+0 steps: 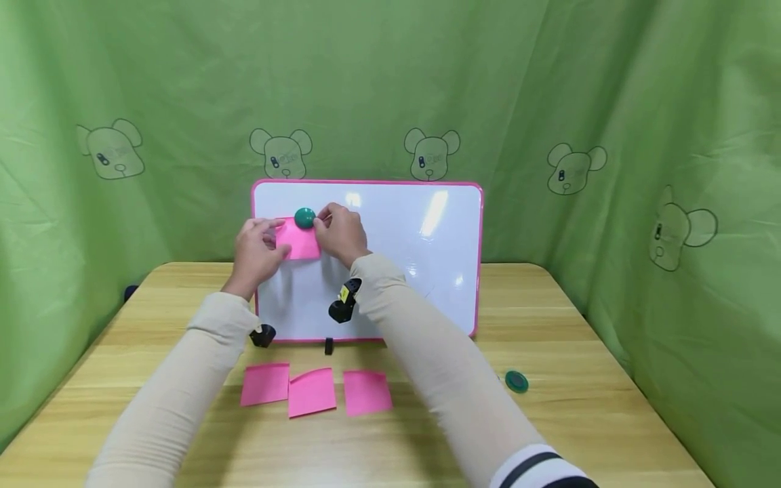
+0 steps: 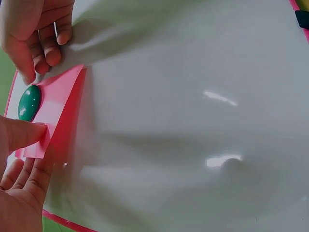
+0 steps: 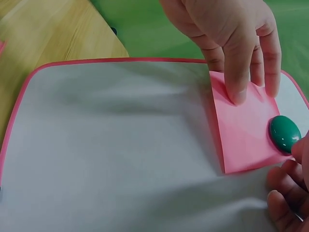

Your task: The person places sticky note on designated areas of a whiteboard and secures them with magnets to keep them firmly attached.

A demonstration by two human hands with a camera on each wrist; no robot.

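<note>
Green curtain (image 1: 366, 81) all round, and there stood the whiteboard (image 1: 390, 224), pink-rimmed, on the wooden counter (image 1: 549, 434)! Three loose pink squares (image 1: 312, 392) lay in a row before it, the left two touching, the third just apart; a green disc (image 1: 516, 381) lay off to the right. My right sleeve (image 1: 433, 352) cut across the board's lower edge, covering part of it.

Now the main action: the pink sticky note (image 1: 300, 244), up on the board's left part near the top! It faced out at me, top edge about level, nearly square, so no clear long axis; its lower edge bowed off the surface. The domed green magnet (image 1: 304, 218) sat on its upper right, round side outward. My left hand (image 1: 253, 252) had the note's left edge pinched, thumb in front, fingers behind. My right hand (image 1: 344, 234)? Bent fingers at the magnet's rim, pinching or merely touching, I couldn't tell.
</note>
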